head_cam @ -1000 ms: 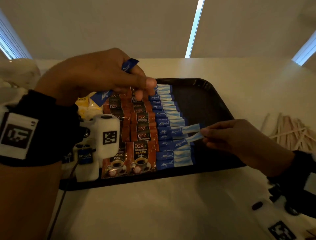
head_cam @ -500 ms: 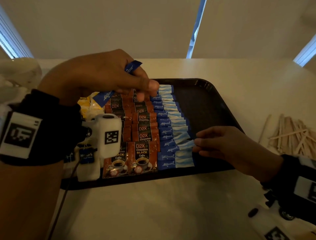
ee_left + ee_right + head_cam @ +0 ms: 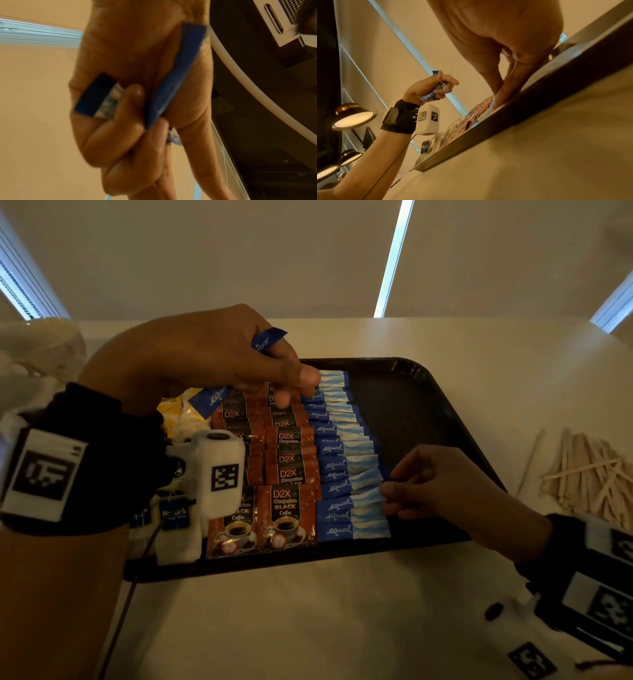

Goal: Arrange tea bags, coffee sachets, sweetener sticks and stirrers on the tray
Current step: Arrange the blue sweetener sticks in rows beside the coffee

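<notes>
On the tray [image 3: 442, 412], the right hand [image 3: 442, 487] had pushed a sweetener stick [image 3: 363, 495] into its column, fingertips apparently still pinching it; the left hand [image 3: 191, 361] gripped spare sticks [image 3: 209, 401] above, stirrers [image 3: 592, 470] waiting beside.

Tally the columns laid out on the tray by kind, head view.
Coffee sachets: 2
Sweetener sticks: 1
Tea bags: at least 1, partly hidden
Stirrers: 0, piled on the table
Total: at least 4
</notes>
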Available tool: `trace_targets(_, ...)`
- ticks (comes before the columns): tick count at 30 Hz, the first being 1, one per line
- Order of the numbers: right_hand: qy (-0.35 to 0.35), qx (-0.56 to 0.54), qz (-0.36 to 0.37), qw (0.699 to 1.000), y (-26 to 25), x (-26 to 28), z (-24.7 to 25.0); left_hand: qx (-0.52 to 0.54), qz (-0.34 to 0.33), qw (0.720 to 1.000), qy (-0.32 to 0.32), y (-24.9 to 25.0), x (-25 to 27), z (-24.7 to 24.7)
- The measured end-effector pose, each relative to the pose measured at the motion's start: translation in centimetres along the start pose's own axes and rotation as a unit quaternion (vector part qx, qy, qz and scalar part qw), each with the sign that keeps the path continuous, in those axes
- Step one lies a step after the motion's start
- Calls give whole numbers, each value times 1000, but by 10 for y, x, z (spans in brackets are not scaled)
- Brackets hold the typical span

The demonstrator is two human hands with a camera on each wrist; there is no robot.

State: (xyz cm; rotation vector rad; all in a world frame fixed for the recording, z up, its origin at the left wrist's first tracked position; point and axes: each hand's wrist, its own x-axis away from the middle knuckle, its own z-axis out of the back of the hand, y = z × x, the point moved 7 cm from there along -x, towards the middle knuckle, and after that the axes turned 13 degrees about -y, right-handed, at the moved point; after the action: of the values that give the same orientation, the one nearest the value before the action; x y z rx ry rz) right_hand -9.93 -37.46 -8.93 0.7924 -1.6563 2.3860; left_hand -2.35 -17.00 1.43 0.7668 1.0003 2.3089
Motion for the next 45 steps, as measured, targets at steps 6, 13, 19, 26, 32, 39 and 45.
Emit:
trace_targets(6,24,74,24,997,-4,-3,5,-7,-2,1000,7,-2,-1,3)
trace_targets(13,29,115,130,984,-66,11,9,41,-15,999,-2,1,-1,-2)
trace_targets(19,-80,77,172,979,-105,6,-31,131,-87,987,-16,10,-8,-8)
trace_targets(26,-153,-119,159,968,-100,-7,-58,268,-134,954,-23,16,-11,-14)
trace_targets(32,-69,-151,214,962,-106,-6,-33,289,-120,950,21,10,-13,-10)
trace_targets(39,-20,-98,268,958,-122,4,-18,26,-60,994,88,12,-3,-3)
trace_targets(45,23,116,240,964,-122,7,1,-31,-95,994,32,19,6,0)
